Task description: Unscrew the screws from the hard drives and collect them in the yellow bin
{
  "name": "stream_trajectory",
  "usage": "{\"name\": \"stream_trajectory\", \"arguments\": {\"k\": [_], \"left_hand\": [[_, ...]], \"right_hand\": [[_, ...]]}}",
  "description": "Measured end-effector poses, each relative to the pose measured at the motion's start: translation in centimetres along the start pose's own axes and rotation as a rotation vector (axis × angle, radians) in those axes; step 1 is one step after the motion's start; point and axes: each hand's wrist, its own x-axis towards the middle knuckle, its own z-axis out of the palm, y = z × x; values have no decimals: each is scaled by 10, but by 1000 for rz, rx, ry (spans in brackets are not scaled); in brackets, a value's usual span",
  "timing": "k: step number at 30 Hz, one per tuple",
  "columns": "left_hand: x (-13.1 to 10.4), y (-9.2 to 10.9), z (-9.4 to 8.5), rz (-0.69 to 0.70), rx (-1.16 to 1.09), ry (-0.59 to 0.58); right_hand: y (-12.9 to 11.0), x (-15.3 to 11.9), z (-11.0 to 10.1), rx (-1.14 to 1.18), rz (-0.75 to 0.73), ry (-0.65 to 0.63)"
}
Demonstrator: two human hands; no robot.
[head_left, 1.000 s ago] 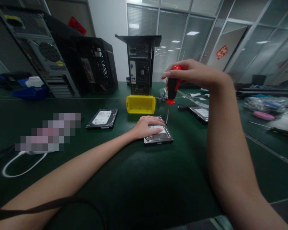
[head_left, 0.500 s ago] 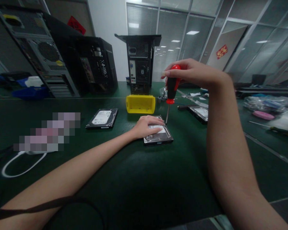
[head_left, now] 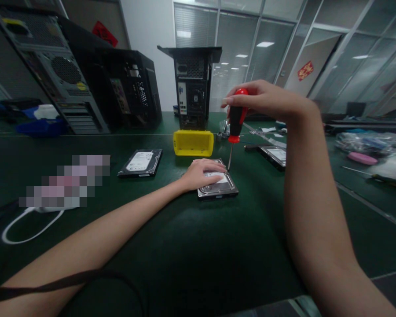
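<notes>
My left hand lies on top of a hard drive, its fingers stretched out across the label and the thumb spread apart. The silver drive rests flat on the green tabletop, partly covered by that hand. Above its right side, my right hand is closed around the red and black handle of a screwdriver. The screwdriver stands nearly upright, slightly tilted, with its tip down at the drive's right edge, near my left fingertips. Whether the tip sits in a screw is too small to tell.
Behind the drive stands a yellow bin. Another hard drive lies to the left, a third drive to the right. Computer cases line the back. A second screwdriver lies far right. A dark cable crosses my left forearm.
</notes>
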Motion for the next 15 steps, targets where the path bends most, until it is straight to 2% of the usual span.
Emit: {"name": "stream_trajectory", "arguments": {"k": [15], "left_hand": [[0, 1, -1, -13, -14, -2]], "right_hand": [[-3, -1, 2, 0, -1, 4]]}}
